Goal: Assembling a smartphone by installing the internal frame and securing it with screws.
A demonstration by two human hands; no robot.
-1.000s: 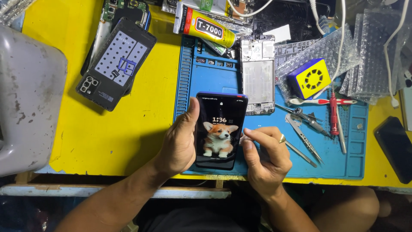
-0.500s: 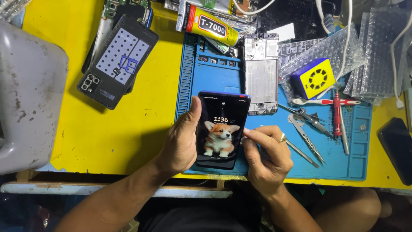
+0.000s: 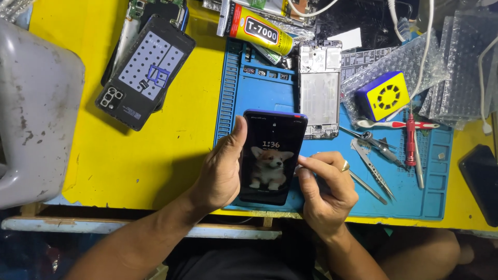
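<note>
1. Holding a smartphone (image 3: pixel 271 155) in both hands over the blue repair mat (image 3: pixel 244 98), we see its screen lit w/ a dog wallpaper & clock.
2. Our left hand (image 3: pixel 220 173) cups the phone's left edge & back; thumb lies along the upper left side, fingers curled under, closed on the phone.
3. Our right hand (image 3: pixel 324 192) sits at the right edge, fingers narrow & pinched, tips touching the phone's side about mid-height. We can't tell if a small tool is between them; a ring shows on one finger.
4. Step in hand, as we judge it: checking or working the right side edge of a powered-on phone, held just above the mat's near edge.
5. Next move prob. calls for a steady left grip & light pressure at the edge, so the glass isn't stressed.
6. Nearby: a bare phone frame (image 3: pixel 319 88) just beyond, glue tube (image 3: pixel 254 28) at the mat's top, tweezers (image 3: pixel 371 166) & red screwdriver (image 3: pixel 411 148) to the right, a yellow-blue box (image 3: pixel 383 96) on bubble wrap, a dark phone back cover (image 3: pixel 145 72) on the yellow table (image 3: pixel 129 155) at left.
</note>
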